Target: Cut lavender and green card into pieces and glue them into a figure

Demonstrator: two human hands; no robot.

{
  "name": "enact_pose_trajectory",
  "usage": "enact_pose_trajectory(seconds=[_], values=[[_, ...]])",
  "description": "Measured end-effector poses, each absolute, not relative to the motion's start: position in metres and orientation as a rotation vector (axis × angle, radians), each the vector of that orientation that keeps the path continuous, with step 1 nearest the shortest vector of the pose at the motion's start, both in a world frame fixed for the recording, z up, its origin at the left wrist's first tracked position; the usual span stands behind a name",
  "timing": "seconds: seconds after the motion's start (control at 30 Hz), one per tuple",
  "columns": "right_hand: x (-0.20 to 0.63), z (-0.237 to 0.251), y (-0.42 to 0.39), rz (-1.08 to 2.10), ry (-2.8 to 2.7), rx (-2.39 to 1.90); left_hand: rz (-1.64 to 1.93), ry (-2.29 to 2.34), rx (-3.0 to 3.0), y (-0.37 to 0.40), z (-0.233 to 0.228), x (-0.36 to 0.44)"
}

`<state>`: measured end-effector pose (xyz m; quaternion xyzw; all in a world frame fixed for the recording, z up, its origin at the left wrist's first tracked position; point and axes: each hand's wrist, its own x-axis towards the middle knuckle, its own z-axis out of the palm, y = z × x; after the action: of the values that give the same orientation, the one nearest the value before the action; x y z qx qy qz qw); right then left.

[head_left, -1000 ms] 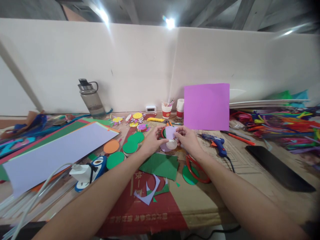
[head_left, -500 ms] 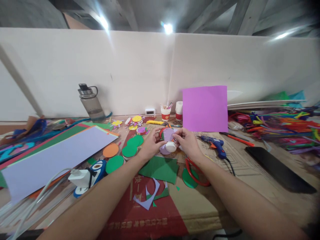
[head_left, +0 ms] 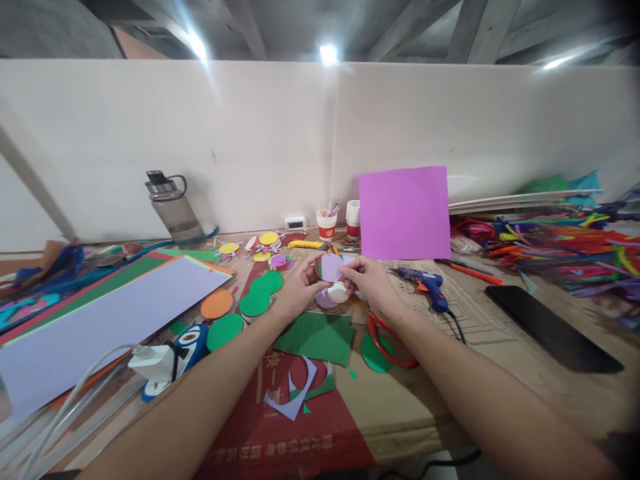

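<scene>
My left hand (head_left: 297, 293) and my right hand (head_left: 369, 283) meet over the middle of the table, both pinching a lilac paper circle (head_left: 331, 267) held up between them. Behind the circle I see a red and green round edge. Just below the circle sits a small white round object (head_left: 339, 292) and another lilac circle (head_left: 324, 301), close to my fingers. Green paper (head_left: 317, 337) lies in front of my wrists.
Red scissors (head_left: 387, 337) lie by my right forearm on a green circle. A blue glue gun (head_left: 425, 285), black flat object (head_left: 553, 329), pink sheet (head_left: 404, 212), pipe cleaners (head_left: 560, 248), water bottle (head_left: 170, 208), lilac sheet (head_left: 100, 320), green and orange circles (head_left: 235, 310) surround them.
The view shifted slightly; my hands stay together on the lilac circle, turning it a little. Nothing else on the table has moved.
</scene>
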<state>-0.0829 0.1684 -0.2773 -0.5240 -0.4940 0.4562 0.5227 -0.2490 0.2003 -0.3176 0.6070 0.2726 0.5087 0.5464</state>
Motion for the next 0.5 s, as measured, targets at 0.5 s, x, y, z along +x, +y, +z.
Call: enact_pose_trajectory(seconds=[0.5], values=[[-0.0831, -0.279, 0.1693, 1.258, -1.167, -1.266, 1.108, 0.704, 1.448, 0.1992, -0.3152, -0.2532]])
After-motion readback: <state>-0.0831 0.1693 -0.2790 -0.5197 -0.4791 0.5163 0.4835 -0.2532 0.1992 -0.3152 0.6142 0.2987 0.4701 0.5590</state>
